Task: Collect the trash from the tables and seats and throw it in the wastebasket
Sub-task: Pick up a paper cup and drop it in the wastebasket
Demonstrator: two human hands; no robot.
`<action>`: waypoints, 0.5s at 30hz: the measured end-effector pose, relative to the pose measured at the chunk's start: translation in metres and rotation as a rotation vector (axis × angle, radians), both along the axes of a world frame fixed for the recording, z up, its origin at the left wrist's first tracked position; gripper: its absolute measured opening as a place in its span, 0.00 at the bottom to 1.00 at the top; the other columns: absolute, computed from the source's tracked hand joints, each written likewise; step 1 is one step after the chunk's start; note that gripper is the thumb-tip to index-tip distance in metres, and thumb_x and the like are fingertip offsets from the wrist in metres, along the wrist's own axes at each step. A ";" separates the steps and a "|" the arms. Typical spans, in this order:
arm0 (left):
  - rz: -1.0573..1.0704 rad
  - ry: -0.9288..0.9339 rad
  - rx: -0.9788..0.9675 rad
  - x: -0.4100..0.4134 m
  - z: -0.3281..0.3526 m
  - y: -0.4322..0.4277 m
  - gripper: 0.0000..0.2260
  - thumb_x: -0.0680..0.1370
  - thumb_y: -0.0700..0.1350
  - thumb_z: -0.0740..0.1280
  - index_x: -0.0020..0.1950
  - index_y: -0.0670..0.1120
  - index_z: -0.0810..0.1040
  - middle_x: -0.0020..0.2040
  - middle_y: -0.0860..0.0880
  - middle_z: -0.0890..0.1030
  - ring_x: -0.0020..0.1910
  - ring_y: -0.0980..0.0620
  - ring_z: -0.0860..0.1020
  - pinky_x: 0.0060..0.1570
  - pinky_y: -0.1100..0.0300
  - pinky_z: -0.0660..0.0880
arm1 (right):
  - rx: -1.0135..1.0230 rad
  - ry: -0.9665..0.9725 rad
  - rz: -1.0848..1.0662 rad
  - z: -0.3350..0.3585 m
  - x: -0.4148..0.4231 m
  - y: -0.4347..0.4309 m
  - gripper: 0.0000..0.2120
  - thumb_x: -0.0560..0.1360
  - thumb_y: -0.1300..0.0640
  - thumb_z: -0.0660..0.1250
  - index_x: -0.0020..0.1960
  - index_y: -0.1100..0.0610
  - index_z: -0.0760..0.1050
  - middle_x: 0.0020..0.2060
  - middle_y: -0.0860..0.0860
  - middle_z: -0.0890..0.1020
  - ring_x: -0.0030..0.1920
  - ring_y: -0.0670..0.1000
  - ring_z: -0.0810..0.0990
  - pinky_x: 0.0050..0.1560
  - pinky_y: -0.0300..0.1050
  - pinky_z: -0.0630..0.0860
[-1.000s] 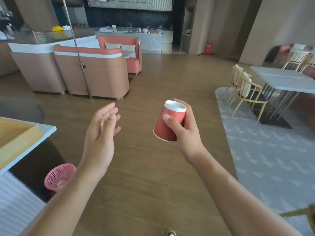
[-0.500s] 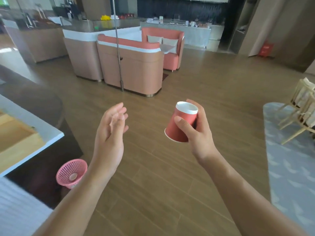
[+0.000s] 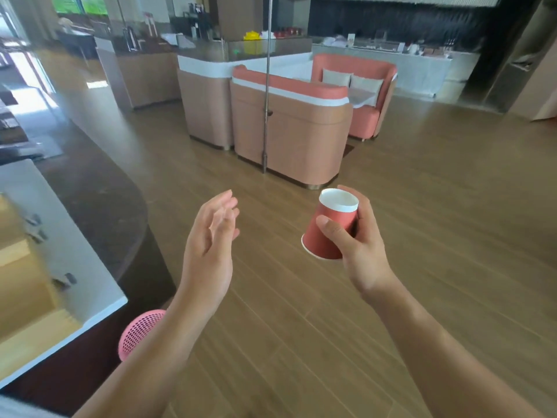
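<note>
your right hand (image 3: 361, 245) is wrapped round the red paper cup (image 3: 328, 233), thumb across the front and fingers behind. it holds the cup in the air over the wooden floor (image 3: 301, 327), well apart from the pink wastebasket (image 3: 135, 333). your left hand (image 3: 211, 236) is empty, fingers straight and loosely together, raised beside the cup without touching it.

the basket is the trouble. it sits low at your left, tucked against the dark base of the white-edged table (image 3: 90, 267), and your left forearm (image 3: 144, 357) covers much of its rim. the cup is light, so a toss from here would likely drift or bounce off the rim onto the floor. better to carry it across and let go right above the opening. mind the table corner as you lean in (it juts out just beside the basket).

the cup is tilted, and i cannot tell which end is the mouth. if any liquid is left, it could spill as you turn it. squeeze too hard and the thin wall may buckle; hold too loosely and it slips.
</note>
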State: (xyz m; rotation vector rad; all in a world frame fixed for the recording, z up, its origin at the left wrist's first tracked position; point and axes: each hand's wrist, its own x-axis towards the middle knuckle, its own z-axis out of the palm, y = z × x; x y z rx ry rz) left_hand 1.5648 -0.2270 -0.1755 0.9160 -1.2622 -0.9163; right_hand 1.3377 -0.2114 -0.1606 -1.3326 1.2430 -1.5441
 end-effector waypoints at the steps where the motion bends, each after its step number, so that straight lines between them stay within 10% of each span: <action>1: 0.008 -0.007 -0.002 0.004 0.001 -0.020 0.18 0.80 0.64 0.60 0.69 0.64 0.75 0.68 0.64 0.79 0.70 0.61 0.78 0.64 0.57 0.78 | -0.006 -0.004 0.013 0.002 0.004 -0.024 0.21 0.69 0.43 0.76 0.60 0.31 0.75 0.53 0.39 0.83 0.56 0.48 0.83 0.60 0.52 0.81; 15: 0.210 -0.030 0.061 0.042 -0.011 -0.272 0.17 0.80 0.62 0.63 0.67 0.61 0.75 0.66 0.62 0.81 0.69 0.60 0.78 0.61 0.64 0.79 | 0.005 -0.056 0.234 -0.027 0.049 -0.324 0.24 0.73 0.48 0.75 0.67 0.40 0.73 0.55 0.41 0.83 0.55 0.45 0.83 0.58 0.49 0.82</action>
